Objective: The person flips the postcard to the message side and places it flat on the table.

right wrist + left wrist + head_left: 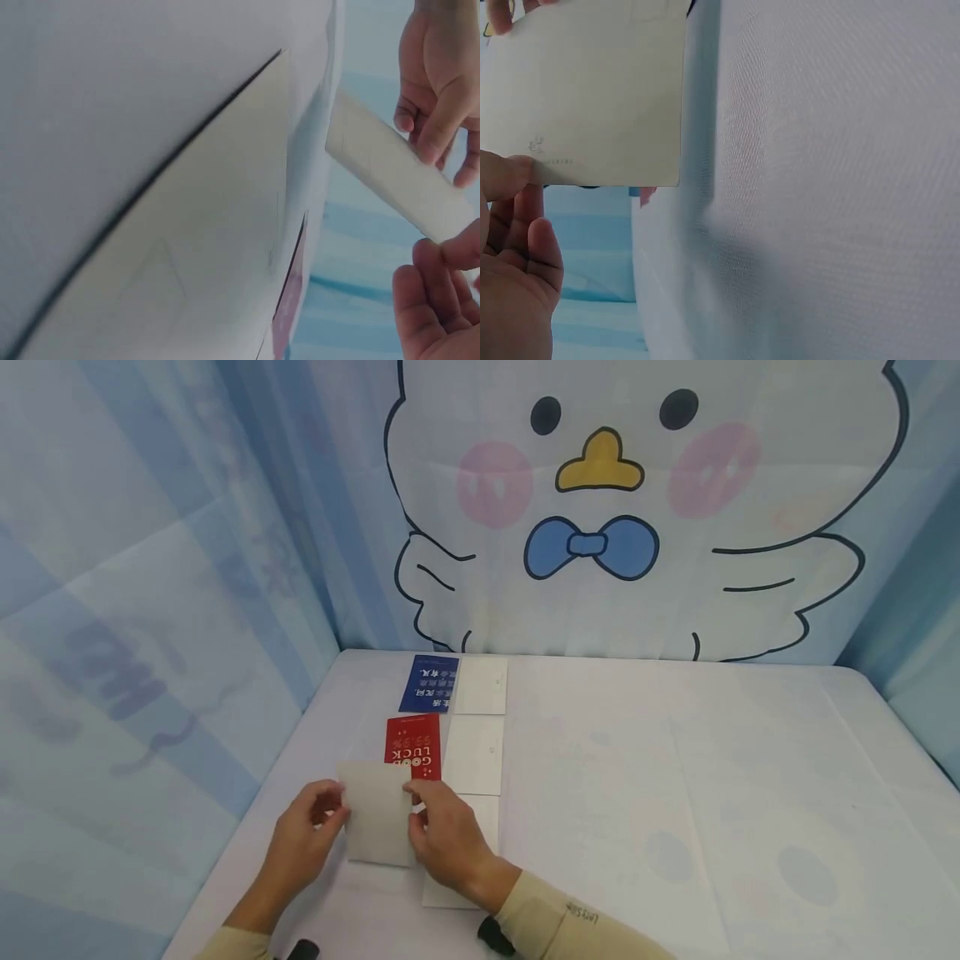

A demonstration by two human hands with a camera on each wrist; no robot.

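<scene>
1. My head view shows the left hand [300, 837] and right hand [452, 837] pinching a pale card [378, 818] by opposite edges, fingers [429, 790] nearly together; it partly hides a red card [413, 737].
2. Only my left wrist view shows its faint print [558, 162].
3. My right wrist view alone shows it tilted, clear of the tabletop [105, 90], beyond a white card [202, 210].

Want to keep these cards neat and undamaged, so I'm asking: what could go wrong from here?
The left hand and right hand hold the pale card by opposite edges, so an uneven pull or squeeze might bend it or let it slip.

The red card is partly hidden behind it, so the two could end up overlapping.

The right hand also covers part of the column of white cards, and might brush one out of line.
</scene>
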